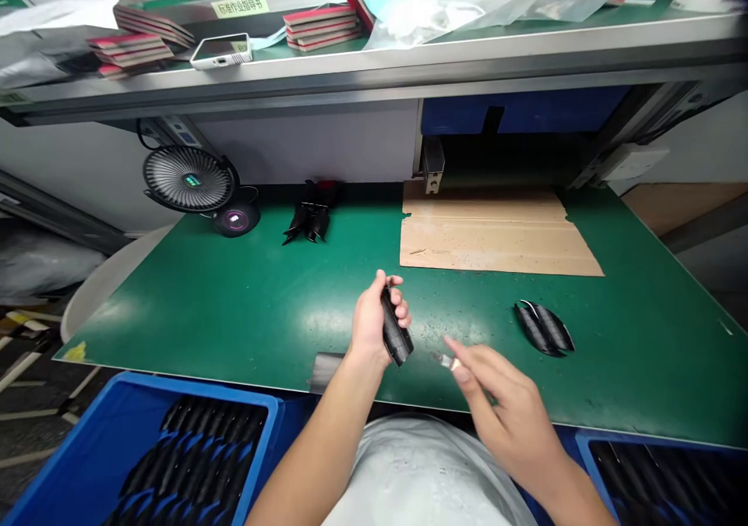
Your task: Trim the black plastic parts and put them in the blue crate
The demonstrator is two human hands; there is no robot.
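Observation:
My left hand (pixel 369 323) is wrapped round a black, curved, shell-like part (pixel 396 335), tilted with its lower end toward me. To its right, my right hand (pixel 508 405) pinches a small, pale, blade-like tool (pixel 447 361) between thumb and forefinger; its tip is blurred. The tool points toward the black part but stays apart from it. Two similar black parts (pixel 545 328) lie side by side on the green table (pixel 262 300), right of my hands. Dark specks are scattered on the table near the tool.
Cardboard (pixel 496 234) lies at the back, with more black parts (pixel 309 214) to its left. A small fan (pixel 190 178) stands at back left. Blue bins holding black parts flank me, one left (pixel 274 413), one right (pixel 586 450). A loaded shelf (pixel 374 82) spans above.

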